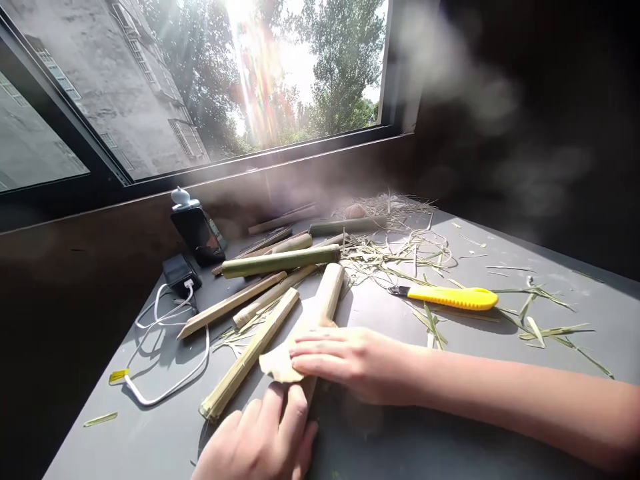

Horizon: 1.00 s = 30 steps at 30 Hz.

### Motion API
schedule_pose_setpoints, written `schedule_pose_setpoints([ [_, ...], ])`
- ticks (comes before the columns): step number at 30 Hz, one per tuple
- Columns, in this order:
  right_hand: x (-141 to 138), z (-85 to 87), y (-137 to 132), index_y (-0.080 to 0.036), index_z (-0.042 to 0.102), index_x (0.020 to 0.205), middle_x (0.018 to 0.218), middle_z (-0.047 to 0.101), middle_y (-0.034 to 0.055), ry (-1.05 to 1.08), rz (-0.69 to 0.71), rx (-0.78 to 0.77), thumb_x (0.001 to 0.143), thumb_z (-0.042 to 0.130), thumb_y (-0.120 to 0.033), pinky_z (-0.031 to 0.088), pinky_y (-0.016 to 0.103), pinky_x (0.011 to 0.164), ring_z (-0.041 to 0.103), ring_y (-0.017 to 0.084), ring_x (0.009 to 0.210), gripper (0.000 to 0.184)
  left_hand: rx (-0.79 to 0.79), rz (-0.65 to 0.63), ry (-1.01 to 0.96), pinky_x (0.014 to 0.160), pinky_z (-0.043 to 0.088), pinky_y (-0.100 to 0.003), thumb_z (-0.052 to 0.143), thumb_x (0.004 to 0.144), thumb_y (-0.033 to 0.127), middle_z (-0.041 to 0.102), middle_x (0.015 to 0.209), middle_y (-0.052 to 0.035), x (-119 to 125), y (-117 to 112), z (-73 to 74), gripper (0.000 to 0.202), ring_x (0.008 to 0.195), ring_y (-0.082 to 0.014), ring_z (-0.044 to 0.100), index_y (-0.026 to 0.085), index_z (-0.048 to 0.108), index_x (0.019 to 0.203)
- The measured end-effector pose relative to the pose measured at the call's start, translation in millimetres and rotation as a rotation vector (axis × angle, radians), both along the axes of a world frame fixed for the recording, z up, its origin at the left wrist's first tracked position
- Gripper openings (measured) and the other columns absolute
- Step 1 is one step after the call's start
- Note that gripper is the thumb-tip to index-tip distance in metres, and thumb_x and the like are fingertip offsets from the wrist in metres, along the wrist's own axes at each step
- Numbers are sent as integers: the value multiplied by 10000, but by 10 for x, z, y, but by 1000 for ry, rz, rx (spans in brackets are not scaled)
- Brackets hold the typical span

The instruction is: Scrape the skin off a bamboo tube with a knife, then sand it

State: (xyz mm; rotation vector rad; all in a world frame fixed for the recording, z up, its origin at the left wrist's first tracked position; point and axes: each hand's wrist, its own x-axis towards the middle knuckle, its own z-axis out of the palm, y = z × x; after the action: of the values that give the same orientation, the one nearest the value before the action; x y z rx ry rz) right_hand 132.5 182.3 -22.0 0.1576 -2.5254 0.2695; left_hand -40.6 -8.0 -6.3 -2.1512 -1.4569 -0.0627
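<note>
A peeled bamboo piece (332, 283) lies slanting across the near part of the table, its far end in sunlight. Around its near end, the fingers of my left hand (260, 437) are closed. My right hand (345, 360) is wrapped over the middle of the bamboo, pressing a pale yellowish sheet that looks like sandpaper (280, 363) against it. One torn-looking corner of the sheet sticks out to the left, just above my left knuckles. Beside them on the left lies a split bamboo strip (253, 353). A yellow utility knife (453, 297) rests to the right, beyond my right forearm.
Further bamboo pieces, including a green one (283, 260), lie behind. Shavings (395, 253) are heaped at the back and scattered rightward. On the left are a propped phone (197, 233), a black adapter (181, 272) and a white cable (170, 390). A window stands behind the table.
</note>
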Motion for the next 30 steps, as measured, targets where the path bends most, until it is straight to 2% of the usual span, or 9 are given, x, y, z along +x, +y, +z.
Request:
schedule_pose_setpoints([
  [4,12,54,140,-88,572,1282,1292,652,166,53,-198,-81,796,310,95,416,417,1132,547,186,1292,582,-180,-14,-366,390,359,-275,309,1040,275,491,551,70,-21,75,73,282,392,-160,502,96,389,1243],
  [7,39,36,50,-94,605,1236,1275,667,141,47,-146,-64,819,383,33,406,396,1144,541,196,1295,489,-346,-1,-557,418,375,-242,245,1050,251,500,561,93,-15,104,108,281,405,-144,523,138,307,1300],
  [10,73,16,-9,-118,637,1192,1237,695,80,32,-19,-29,850,400,-17,402,311,1145,562,162,1269,429,-393,-30,-580,450,390,-237,242,1041,222,553,627,81,-28,73,120,295,440,-138,550,163,255,1329],
  [14,122,47,72,-113,594,1251,1307,648,142,94,-208,-118,811,298,63,456,386,1099,567,192,1270,558,-485,-17,-563,444,367,-264,239,1038,217,516,602,72,-21,9,122,276,439,-155,532,175,288,1306],
  [15,129,54,65,-123,595,1246,1307,650,135,90,-195,-123,813,318,60,456,366,1098,566,182,1269,546,-495,-21,-570,451,368,-268,237,1035,217,521,615,61,-9,-1,122,269,454,-159,536,174,301,1293],
  [19,132,63,38,-136,639,1185,1235,702,67,-16,92,-41,836,437,-9,399,274,1135,562,146,1267,423,-504,-34,-616,482,378,-257,242,1031,191,541,661,38,44,-12,143,196,475,-149,518,175,345,1197],
  [23,137,71,104,-72,629,1183,1264,663,179,41,-194,-133,849,277,35,440,423,1102,572,221,1256,497,-502,-33,-612,444,342,-265,276,1025,168,464,585,76,71,-16,158,142,419,-142,455,182,373,1128],
  [28,167,71,-127,-113,646,1178,1246,692,86,-59,86,-44,854,444,-32,376,281,1156,556,142,1268,390,-529,-15,-640,457,355,-268,274,1023,216,559,655,39,131,-82,77,153,461,-154,524,188,385,1124],
  [30,197,78,-116,-88,644,1184,1272,675,123,-49,41,-17,858,413,6,413,292,1130,560,152,1271,410,-595,44,-721,446,348,-250,305,1029,266,535,596,69,124,-88,101,150,429,-144,501,201,395,1130],
])
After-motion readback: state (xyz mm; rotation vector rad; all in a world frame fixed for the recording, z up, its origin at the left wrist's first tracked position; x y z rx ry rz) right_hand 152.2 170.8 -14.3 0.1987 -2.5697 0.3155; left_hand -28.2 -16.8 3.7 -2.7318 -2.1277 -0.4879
